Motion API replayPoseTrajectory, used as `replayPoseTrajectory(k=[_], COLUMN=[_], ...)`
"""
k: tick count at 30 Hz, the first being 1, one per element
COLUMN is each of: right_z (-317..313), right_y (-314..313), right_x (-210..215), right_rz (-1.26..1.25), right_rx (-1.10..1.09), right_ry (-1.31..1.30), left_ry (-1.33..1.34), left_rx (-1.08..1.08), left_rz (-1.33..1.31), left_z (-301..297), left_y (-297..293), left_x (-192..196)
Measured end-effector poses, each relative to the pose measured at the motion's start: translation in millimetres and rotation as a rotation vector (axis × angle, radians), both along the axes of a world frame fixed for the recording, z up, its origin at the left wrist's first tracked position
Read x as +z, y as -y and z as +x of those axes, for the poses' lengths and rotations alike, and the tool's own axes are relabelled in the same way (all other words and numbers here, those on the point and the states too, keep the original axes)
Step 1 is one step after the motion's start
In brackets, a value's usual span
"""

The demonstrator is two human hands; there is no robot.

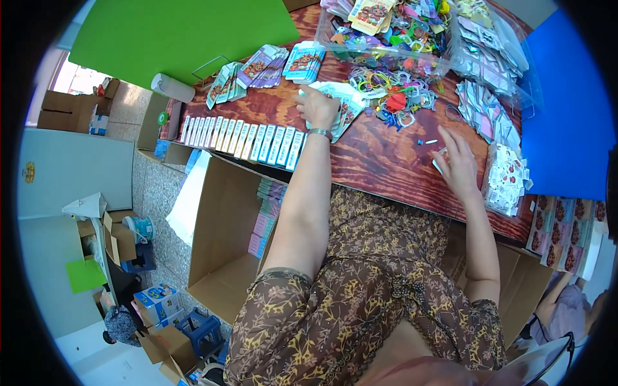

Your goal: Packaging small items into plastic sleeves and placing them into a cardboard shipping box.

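On the reddish-brown wood-grained table, I see the left hand reaching onto a fanned stack of pale green-and-white printed cards, its fingers bent over them; whether they are clamped on any card I cannot tell. Close to the near edge, the right hand holds its fingers long and loosely straight over a small flat printed card; its thumb shows poorly from my camera, so I cannot tell whether it pinches that card. Just right of the fanned stack lies a loose heap of multicoloured rings and bands, in front of a clear plastic bin. Narrow upright white-and-coloured boxes form a row on the left.
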State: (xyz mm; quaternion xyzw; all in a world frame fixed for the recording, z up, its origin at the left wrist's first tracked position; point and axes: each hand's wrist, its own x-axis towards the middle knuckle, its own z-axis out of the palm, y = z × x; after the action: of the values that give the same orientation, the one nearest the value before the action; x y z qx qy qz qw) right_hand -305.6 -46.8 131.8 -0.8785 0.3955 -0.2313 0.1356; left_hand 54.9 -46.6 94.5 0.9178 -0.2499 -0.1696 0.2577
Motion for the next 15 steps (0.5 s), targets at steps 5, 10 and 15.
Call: replayPoseTrajectory(k=[5, 10, 15], right_z=[15, 47, 58], right_y=[-8, -18, -29], right_x=[13, 19, 1], right_rz=[-0.046, 0.014, -0.027], right_rx=[0.067, 0.161, 0.179], right_ry=[0.101, 0.331, 0.396], left_ry=[0.340, 0.161, -0.003], left_rx=[-0.166, -0.420, -0.575], left_rz=[-0.365, -0.718, -0.849], left_z=[-32, -99, -147], left_y=[-33, -71, -91], left_x=[15, 19, 12])
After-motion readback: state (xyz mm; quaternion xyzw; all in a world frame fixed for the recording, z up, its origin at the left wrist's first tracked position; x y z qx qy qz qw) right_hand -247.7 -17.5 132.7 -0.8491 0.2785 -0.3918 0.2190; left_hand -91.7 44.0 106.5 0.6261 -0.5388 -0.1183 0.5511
